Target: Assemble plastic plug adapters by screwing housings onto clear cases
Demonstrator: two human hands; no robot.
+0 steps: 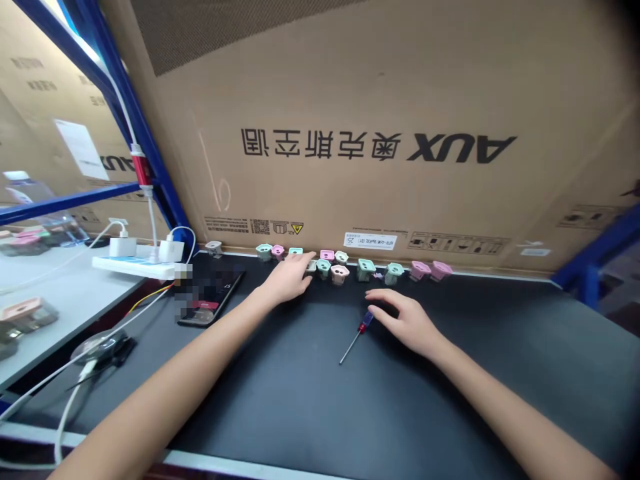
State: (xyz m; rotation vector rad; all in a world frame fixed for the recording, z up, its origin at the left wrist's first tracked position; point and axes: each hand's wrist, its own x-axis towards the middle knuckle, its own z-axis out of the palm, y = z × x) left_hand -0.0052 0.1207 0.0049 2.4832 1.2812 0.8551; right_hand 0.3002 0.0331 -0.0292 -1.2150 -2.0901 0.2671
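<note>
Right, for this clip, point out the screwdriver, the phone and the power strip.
Screwdriver (pixel 367 320): head view, on its handle.
Phone (pixel 216 300): head view, on its screen.
Power strip (pixel 135 267): head view, on its white casing.

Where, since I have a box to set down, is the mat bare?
Between the forearms, in front of the screwdriver, and right of the right hand. Crowded: the back edge with pastel pieces, the left with phone and cables.

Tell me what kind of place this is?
Probably a small workshop bench: a screwdriver by the right hand, little pastel plastic pieces in a row, and a big cardboard box behind.
</note>
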